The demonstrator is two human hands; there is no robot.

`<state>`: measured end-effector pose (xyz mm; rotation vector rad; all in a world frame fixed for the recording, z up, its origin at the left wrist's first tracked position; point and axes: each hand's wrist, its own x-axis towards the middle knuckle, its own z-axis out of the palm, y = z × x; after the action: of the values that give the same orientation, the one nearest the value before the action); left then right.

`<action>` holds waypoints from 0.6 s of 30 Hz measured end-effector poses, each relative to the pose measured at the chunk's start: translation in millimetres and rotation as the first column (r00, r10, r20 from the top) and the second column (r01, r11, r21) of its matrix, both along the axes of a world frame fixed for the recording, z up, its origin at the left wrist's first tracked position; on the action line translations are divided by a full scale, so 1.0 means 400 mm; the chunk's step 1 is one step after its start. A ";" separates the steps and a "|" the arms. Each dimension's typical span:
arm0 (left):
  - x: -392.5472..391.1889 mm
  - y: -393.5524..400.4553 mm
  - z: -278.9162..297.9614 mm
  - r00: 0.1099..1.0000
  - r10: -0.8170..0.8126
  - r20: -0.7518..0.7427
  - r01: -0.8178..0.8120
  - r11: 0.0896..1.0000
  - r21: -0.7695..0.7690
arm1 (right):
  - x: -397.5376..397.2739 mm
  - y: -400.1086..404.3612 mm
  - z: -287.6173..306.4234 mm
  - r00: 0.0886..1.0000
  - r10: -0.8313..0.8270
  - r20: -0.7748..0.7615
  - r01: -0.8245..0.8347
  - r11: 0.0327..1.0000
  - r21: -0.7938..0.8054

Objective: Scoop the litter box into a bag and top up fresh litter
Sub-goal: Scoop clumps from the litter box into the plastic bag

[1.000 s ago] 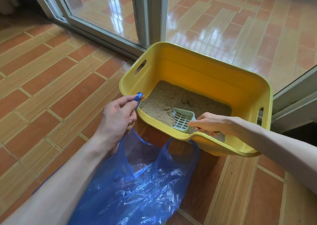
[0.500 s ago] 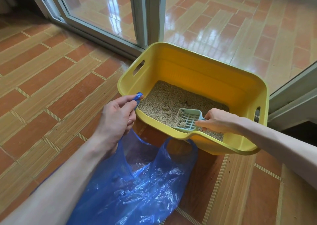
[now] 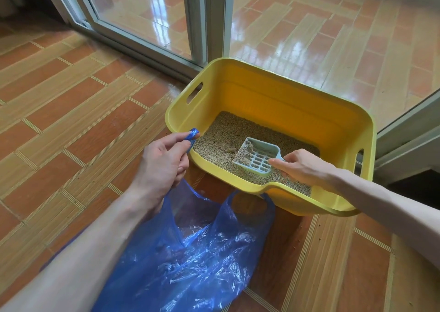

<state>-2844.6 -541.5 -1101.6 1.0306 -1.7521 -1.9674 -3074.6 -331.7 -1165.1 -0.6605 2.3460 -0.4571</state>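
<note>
A yellow litter box (image 3: 269, 95) stands on the tiled floor, its bottom covered with tan litter (image 3: 221, 140). My right hand (image 3: 302, 166) grips the handle of a pale slotted scoop (image 3: 256, 155) held over the litter, with clumps at its front edge. My left hand (image 3: 162, 166) pinches one handle of a blue plastic bag (image 3: 195, 259) just beside the box's near-left rim. The bag's mouth hangs open below the box's front lip, and dark bits show inside it.
A sliding glass door frame (image 3: 207, 19) rises right behind the box, with a second frame (image 3: 404, 130) at the right. Orange and tan floor tiles (image 3: 71, 111) spread to the left and front.
My right hand has lifted the scoop out of the litter and tipped it level, with clumps now in it. My left hand and the bag have stayed in place.
</note>
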 end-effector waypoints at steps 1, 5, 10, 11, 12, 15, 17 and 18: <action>0.000 0.001 0.001 1.000 0.000 0.000 0.000 1.000 0.002 | -0.001 -0.001 -0.001 1.000 -0.007 -0.001 0.006 1.000 -0.020; -0.003 0.004 0.000 1.000 0.002 0.003 -0.002 1.000 0.012 | -0.004 -0.001 -0.002 0.997 -0.069 0.038 0.073 0.991 -0.109; -0.001 0.004 0.002 1.000 0.000 0.008 0.000 1.000 0.008 | 0.003 -0.003 0.007 0.994 -0.082 0.070 0.092 0.982 -0.162; -0.001 0.004 0.003 1.000 -0.001 0.007 0.001 1.000 0.010 | 0.005 -0.003 0.005 0.996 -0.070 0.061 0.079 0.983 -0.168; -0.001 0.004 0.003 1.000 -0.003 0.006 0.003 1.000 0.011 | 0.008 -0.003 0.003 0.997 -0.063 0.052 0.072 0.982 -0.176; -0.001 0.005 0.003 1.000 -0.005 0.008 0.005 1.000 0.016 | 0.016 -0.004 0.001 0.999 -0.040 0.026 0.044 0.982 -0.186; 0.001 0.005 0.004 1.000 -0.003 0.012 0.003 1.000 0.013 | 0.019 -0.004 -0.001 0.999 -0.045 0.024 0.049 0.981 -0.187; 0.002 0.005 0.005 1.000 -0.004 0.013 0.003 1.000 0.010 | 0.020 -0.004 -0.001 0.999 -0.049 0.022 0.052 0.981 -0.185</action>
<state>-2843.7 -539.5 -1099.6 1.0461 -1.7536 -1.9778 -3066.4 -333.3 -1165.4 -0.6807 2.3266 -0.7087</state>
